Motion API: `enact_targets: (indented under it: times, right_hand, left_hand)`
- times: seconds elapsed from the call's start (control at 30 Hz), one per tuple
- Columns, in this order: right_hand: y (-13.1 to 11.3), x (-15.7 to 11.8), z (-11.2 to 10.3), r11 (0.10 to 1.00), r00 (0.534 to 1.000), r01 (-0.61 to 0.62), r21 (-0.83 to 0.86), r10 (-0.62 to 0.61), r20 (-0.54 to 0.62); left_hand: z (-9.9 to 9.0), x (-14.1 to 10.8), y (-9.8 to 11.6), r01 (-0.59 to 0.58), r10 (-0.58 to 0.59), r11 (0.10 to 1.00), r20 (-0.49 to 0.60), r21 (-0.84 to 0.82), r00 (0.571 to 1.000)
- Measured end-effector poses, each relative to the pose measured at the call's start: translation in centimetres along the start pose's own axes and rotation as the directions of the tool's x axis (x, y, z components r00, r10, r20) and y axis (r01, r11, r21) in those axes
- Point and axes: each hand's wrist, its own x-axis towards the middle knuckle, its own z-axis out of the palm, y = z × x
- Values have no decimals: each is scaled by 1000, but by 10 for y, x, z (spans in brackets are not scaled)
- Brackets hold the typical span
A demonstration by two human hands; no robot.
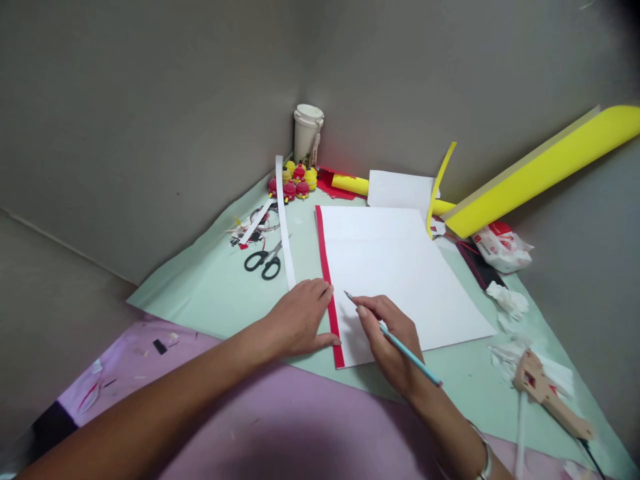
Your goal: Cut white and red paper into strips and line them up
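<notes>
A light-blue pencil [410,355] is gripped in my right hand [393,333], its tip just over the white sheet [395,267] near the left side. Along that left side runs a narrow red strip [325,267]. My left hand [305,317] lies on the strip with its fingers stretched out, fingertips and thumb on the red. A long white paper strip [283,227] reaches from beside my left hand toward the back. Black-handled scissors [270,261] rest left of it.
At the back stand a white cup [307,133] and several red and yellow lantern-like pieces [300,180]. Rolled yellow paper [540,170] leans at the right, above a tissue pack [503,247]. A beige glue gun [550,393] lies at the front right.
</notes>
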Motion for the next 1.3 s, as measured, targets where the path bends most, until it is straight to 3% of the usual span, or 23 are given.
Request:
enact_targets:
  times: [0.17,0.27,0.7,1.3]
  right_hand:
    - [0,17,15,961,962,-273,30,273,11]
    - [-1,20,17,944,944,-328,13,328,23]
    - [4,26,23,948,947,-318,-5,318,41]
    - [-1,22,21,957,957,-283,-61,286,51]
  left_hand:
    - [-2,0,2,0,0,1000,-23,0,1000]
    - [-1,0,3,-5,5,1000,-29,-1,1000]
    - [-4,0,5,11,-12,1000,25,19,1000]
    - [-5,1,6,12,-12,1000,13,15,1000]
